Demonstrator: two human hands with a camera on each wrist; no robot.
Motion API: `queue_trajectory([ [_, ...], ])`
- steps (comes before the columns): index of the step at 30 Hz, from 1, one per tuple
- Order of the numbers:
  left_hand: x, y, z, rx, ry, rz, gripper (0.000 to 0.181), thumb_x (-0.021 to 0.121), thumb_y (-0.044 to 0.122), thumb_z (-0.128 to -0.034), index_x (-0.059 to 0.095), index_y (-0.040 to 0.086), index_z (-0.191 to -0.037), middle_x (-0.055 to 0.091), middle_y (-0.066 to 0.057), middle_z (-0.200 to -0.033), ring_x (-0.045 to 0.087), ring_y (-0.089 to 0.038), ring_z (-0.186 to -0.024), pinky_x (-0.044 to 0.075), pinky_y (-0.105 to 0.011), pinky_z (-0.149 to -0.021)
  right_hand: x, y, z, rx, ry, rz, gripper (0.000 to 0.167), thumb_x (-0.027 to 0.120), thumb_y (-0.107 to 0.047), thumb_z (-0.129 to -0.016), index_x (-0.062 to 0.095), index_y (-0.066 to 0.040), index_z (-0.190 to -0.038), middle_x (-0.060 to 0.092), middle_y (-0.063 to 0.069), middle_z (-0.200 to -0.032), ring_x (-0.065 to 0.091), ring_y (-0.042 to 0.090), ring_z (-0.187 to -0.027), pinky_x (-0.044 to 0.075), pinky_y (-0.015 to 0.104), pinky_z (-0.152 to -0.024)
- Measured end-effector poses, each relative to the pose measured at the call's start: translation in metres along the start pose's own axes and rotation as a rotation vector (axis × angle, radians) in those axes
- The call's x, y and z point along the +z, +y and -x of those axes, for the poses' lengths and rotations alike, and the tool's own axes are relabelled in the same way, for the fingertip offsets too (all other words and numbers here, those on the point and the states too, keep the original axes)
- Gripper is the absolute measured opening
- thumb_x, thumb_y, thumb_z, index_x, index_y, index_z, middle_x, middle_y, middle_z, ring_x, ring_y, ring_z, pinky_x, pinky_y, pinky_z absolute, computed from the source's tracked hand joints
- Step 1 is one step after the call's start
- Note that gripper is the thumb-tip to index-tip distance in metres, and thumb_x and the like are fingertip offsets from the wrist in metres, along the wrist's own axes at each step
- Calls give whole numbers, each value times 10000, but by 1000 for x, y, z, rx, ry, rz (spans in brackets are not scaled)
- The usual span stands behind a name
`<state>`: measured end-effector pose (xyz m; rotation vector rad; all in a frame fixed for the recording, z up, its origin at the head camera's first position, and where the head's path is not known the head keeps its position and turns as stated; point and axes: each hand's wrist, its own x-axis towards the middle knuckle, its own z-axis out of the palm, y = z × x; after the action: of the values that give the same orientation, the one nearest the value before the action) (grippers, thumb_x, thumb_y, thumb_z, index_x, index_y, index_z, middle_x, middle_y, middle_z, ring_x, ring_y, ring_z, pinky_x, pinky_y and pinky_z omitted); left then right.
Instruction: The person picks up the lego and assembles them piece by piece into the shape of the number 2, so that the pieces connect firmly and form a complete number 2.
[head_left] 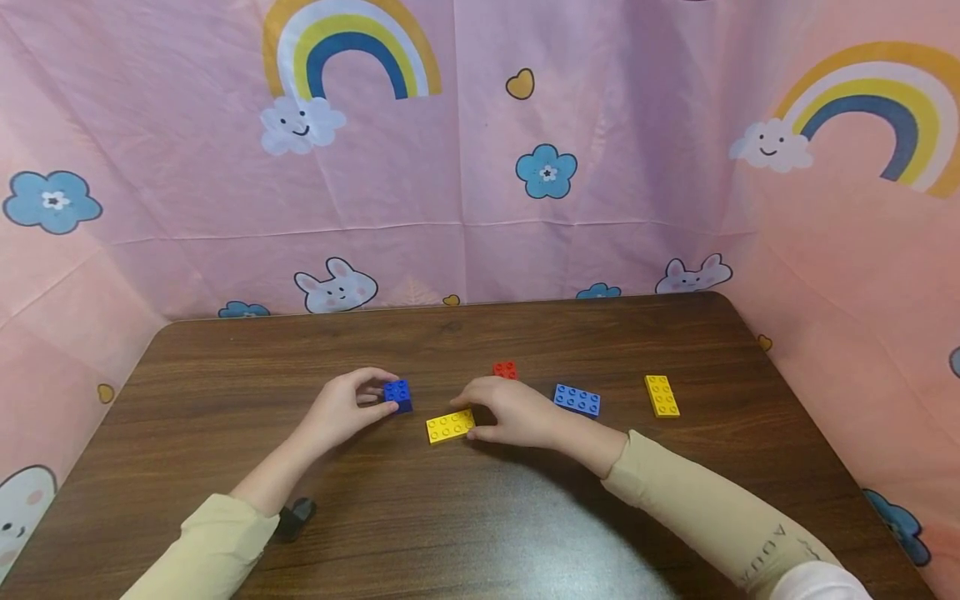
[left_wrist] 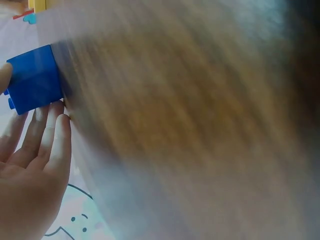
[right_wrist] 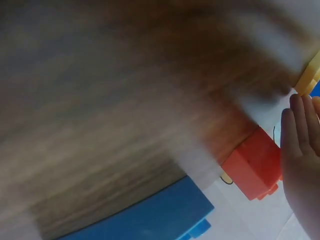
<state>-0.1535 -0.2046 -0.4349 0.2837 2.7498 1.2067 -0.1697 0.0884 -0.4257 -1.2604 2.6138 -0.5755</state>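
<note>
The left hand (head_left: 348, 408) is pinching a dark blue brick (head_left: 398, 396) between thumb and fingertips, the digits parted only by the brick's width; the brick is sitting at the hand's right, studs up. The right hand (head_left: 517, 412) is curving its thumb and index finger about the right end of a yellow brick (head_left: 448, 427), gripping it at the near and far edges (in the right wrist view the fingers are largely covering this contact). The yellow brick is lying to the left of the right hand, between both hands, near the dark blue brick but slightly nearer the person and not touching it. A red brick (head_left: 505, 368) is resting just beyond the right hand, partly hidden by it. A lighter blue brick (head_left: 577, 400) is lying just beside the right wrist, on its far side. A second yellow brick (head_left: 662, 396) is lying farther right on the wood-grain table (head_left: 375, 517).
</note>
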Motion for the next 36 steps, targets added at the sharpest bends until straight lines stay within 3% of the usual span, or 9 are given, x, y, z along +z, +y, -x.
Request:
queue_trajectory([
  [8, -1, 1, -2, -22, -25, 28, 385, 819, 94, -940, 690, -17, -1285, 688, -300, -1322, 732, -428, -1169, 629, -509, -998, 4, 1, -4, 19, 17, -75, 428, 843, -214, -932, 728, -96, -1327, 726, 42, -1279, 669, 190, -1201, 570, 379, -1101],
  [21, 5, 5, -4, -9, -42, -8, 385, 839, 66, -912, 700, -23, -1259, 685, -296, -1325, 711, -441, -1194, 617, -512, -1021, 10, -3, -2, 73, 38, -70, 316, 857, -177, -916, 776, -98, -1211, 732, 35, -1157, 676, 181, -1093, 593, 360, -1029],
  [36, 6, 8, -1, -16, -86, 90, 379, 837, 54, -911, 703, -37, -1253, 688, -315, -1302, 739, -431, -1149, 650, -486, -961, 12, -6, 4, 191, 63, -197, 296, 897, -163, -866, 816, -116, -1147, 737, 12, -1089, 677, 171, -1028, 595, 344, -956],
])
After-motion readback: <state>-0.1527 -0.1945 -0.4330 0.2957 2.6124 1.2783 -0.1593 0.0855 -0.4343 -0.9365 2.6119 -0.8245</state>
